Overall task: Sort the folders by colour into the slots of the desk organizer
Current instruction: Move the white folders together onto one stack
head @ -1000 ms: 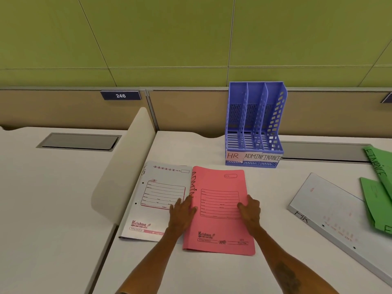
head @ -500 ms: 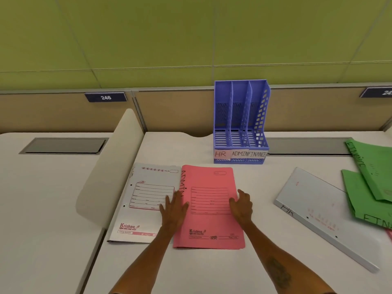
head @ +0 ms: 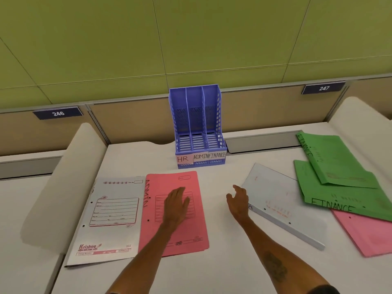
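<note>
Our open, empty right hand (head: 238,201) is quitting the pink folder (head: 186,236) for the white folder (head: 275,200) at three o'clock; our left hand (head: 177,203) is staying flat on pink.

The organizer (head: 197,124) is moulded blue plastic with a slight sheen, its walls and floor slotted, and paper labels (head: 200,157) are stuck on its front. The pink folder (head: 167,183), white folder (head: 114,211) and green folders (head: 339,162) look like matt card. The desk (head: 212,262) is smooth, white and matt. The flap (head: 263,142) set in it looks like dull grey metal.
</note>
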{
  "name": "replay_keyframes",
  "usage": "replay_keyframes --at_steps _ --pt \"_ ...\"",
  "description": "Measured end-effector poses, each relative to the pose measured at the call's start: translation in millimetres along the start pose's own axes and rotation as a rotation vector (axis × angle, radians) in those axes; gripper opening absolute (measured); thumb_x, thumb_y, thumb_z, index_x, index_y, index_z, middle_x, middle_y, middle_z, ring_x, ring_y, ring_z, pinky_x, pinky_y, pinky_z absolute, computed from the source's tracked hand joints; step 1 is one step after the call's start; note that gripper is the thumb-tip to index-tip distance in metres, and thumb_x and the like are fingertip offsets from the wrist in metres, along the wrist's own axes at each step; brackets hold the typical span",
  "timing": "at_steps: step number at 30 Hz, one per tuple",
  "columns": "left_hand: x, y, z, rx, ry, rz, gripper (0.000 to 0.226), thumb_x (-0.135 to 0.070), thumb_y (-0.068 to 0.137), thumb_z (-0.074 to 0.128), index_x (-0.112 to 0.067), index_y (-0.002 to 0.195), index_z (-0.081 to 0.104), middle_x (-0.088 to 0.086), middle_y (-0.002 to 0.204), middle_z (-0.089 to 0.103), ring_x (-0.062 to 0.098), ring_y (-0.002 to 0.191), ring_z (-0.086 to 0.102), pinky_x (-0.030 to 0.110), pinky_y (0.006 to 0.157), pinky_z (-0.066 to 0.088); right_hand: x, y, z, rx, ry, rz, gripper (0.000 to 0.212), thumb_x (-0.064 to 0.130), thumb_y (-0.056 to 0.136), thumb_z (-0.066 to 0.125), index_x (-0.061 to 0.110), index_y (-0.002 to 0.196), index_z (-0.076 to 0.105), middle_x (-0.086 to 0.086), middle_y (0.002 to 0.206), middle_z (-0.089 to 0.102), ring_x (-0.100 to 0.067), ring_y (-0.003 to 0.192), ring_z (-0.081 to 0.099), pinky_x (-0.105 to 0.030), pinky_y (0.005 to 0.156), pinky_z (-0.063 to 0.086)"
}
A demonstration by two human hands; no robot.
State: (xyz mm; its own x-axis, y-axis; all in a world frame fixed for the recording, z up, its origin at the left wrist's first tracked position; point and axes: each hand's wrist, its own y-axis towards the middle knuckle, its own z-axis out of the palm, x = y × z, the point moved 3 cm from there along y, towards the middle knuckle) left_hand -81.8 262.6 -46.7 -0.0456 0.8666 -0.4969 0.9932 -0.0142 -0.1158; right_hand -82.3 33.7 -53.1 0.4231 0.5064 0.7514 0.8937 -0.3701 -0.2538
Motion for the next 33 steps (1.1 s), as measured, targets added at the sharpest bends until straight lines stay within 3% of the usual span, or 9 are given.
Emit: replay_keyframes --at_steps 6,11,18,21,25,29,33 --pt "-62.7 6.1 35.0 0.085 -0.083 0.079 0.041 -0.029 0.102 0.046 -0.014 0.141 0.048 0.001 0.145 0.047 0.020 0.132 0.044 0.037 0.112 0.038 -39.6 20.3 -56.7 -0.127 -0.032 0.050 0.046 0.018 0.098 0.054 0.007 0.142 0.047 -0.014 0.147 0.044 -0.034 0.134 0.042 -0.047 0.114 0.031" --pt "-105.7 7.7 67.9 0.238 -0.160 0.058 0.043 -0.030 0.101 0.050 -0.015 0.142 0.047 0.002 0.141 0.048 0.020 0.122 0.055 0.033 0.104 0.045 -77.7 36.1 -99.3 -0.255 -0.164 0.203 0.041 0.023 0.094 0.051 0.015 0.134 0.055 -0.010 0.137 0.052 -0.031 0.126 0.048 -0.047 0.111 0.026" --pt "-145.9 9.2 109.7 0.372 -0.164 -0.030 0.055 -0.030 0.100 0.053 -0.014 0.149 0.035 0.008 0.139 0.048 0.025 0.126 0.051 0.035 0.108 0.042 -128.3 39.4 -141.1 -0.278 -0.362 0.394 0.043 0.031 0.092 0.048 0.015 0.131 0.054 -0.009 0.140 0.046 -0.031 0.134 0.038 -0.064 0.112 0.012" --pt "-160.0 12.5 119.8 0.382 -0.171 -0.068 0.054 -0.028 0.099 0.054 -0.013 0.148 0.036 0.009 0.143 0.048 0.028 0.131 0.049 0.039 0.111 0.040 -144.0 39.0 -152.5 -0.259 -0.374 0.451 0.047 0.033 0.093 0.046 0.013 0.135 0.047 -0.009 0.143 0.038 -0.033 0.136 0.034 -0.068 0.108 0.017" --pt "-167.7 15.2 123.2 0.356 -0.206 -0.116 0.047 -0.025 0.099 0.055 -0.009 0.141 0.043 0.011 0.141 0.051 0.030 0.130 0.051 0.043 0.110 0.043 -150.1 43.6 -157.7 -0.251 -0.334 0.447 0.050 0.032 0.093 0.045 0.011 0.138 0.043 -0.010 0.141 0.039 -0.033 0.128 0.038 -0.055 0.102 0.033" --pt "-168.4 16.2 121.7 0.339 -0.205 -0.156 0.046 -0.027 0.098 0.055 -0.009 0.140 0.046 0.012 0.140 0.050 0.030 0.128 0.052 0.042 0.110 0.043 -141.4 47.7 -152.4 -0.248 -0.342 0.441 0.046 0.032 0.092 0.045 0.011 0.133 0.049 -0.011 0.130 0.047 -0.033 0.122 0.042 -0.055 0.100 0.033" --pt "-167.6 14.5 120.9 0.330 -0.182 -0.198 0.050 -0.030 0.098 0.055 -0.010 0.143 0.042 0.012 0.143 0.045 0.031 0.132 0.048 0.041 0.111 0.040 -148.3 47.8 -156.5 -0.240 -0.390 0.479 0.043 0.034 0.091 0.045 0.011 0.127 0.050 -0.010 0.128 0.048 -0.033 0.125 0.042 -0.065 0.106 0.023"
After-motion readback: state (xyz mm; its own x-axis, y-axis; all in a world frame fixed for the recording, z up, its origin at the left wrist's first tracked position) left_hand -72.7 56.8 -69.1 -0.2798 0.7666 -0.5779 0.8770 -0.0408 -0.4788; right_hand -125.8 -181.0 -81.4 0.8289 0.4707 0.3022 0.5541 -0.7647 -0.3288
